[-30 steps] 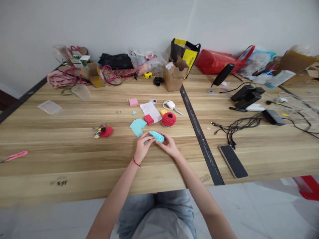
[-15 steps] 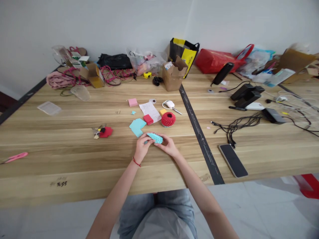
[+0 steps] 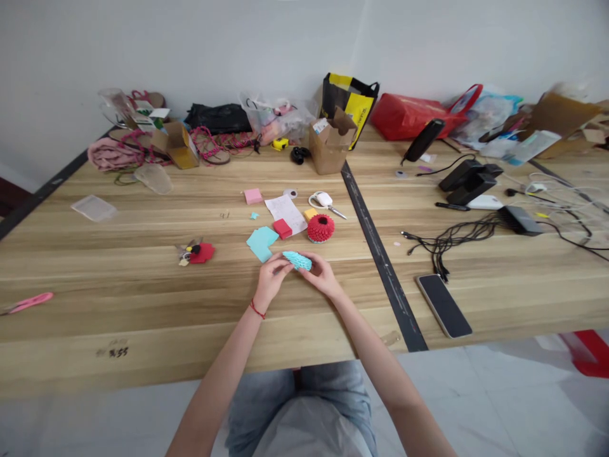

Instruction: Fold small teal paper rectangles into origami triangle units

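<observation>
Both my hands hold a small turquoise folded-paper piece (image 3: 297, 259) just above the wooden table (image 3: 143, 298). My left hand (image 3: 269, 281), with a red string on its wrist, pinches its left end. My right hand (image 3: 321, 275) cups its right side with curled fingers. Just beyond lie a turquoise paper sheet (image 3: 262, 242), a red paper block (image 3: 282, 228) and a round red folded-paper model (image 3: 320, 228).
Scissors (image 3: 326, 202), a white slip (image 3: 287, 212) and a pink note pad (image 3: 253, 195) lie farther back. A phone (image 3: 444, 305) and tangled cables (image 3: 451, 238) sit right of the black seam. Bags and boxes line the wall. A pink cutter (image 3: 27, 301) lies far left.
My hands have turned the turquoise piece slightly between the fingers; they stay at the same spot. The view has shifted a little.
</observation>
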Tool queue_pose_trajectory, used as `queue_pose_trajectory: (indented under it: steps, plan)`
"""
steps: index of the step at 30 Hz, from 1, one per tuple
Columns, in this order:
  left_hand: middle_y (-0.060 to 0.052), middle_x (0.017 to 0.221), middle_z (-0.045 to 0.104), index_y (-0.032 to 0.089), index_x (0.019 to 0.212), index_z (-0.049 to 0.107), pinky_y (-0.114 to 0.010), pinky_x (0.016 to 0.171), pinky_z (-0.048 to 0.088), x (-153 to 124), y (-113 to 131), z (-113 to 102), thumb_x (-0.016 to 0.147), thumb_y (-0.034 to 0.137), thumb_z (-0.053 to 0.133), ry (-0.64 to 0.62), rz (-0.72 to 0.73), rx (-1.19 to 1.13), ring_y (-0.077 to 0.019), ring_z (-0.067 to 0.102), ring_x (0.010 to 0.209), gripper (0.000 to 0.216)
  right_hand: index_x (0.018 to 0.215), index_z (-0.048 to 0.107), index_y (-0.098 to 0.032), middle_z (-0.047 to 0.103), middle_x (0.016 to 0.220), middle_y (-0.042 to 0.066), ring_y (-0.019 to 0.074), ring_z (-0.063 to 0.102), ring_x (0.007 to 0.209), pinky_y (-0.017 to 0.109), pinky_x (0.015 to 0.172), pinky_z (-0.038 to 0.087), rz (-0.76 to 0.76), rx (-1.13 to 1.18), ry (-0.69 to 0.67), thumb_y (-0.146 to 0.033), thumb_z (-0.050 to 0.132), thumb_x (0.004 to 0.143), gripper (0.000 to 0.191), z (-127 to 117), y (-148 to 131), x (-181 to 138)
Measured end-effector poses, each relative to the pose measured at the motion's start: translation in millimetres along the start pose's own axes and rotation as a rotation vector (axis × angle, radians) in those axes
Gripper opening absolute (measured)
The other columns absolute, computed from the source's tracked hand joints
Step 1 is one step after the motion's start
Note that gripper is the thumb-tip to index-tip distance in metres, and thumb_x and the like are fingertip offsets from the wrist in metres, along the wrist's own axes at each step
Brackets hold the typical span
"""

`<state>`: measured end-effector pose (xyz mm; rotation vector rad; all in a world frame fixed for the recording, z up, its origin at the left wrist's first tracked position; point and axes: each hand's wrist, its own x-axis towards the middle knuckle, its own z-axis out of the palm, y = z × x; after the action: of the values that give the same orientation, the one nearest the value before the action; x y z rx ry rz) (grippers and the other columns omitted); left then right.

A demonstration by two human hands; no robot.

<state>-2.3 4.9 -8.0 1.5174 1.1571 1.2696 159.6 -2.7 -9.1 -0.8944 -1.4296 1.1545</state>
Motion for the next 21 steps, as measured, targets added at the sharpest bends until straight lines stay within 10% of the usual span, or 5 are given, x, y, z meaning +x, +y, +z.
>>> queue_pose_trajectory:
  steps: [21]
  plan:
    - [-0.009,0.109,0.063,0.017,0.080,0.071,-0.035,0.094,0.042,0.8,7.6,-5.3,0.077,0.035,0.063,-0.096,-0.028,0.008,-0.0225,0.056,0.105,0.020,0.108,0.058,-0.024,0.063,0.112,0.006,0.0217,0.059,0.105,0.037,0.092,0.047,-0.015,-0.035,0.019,-0.032,0.072,0.070,0.041,-0.8,8.2,0.6]
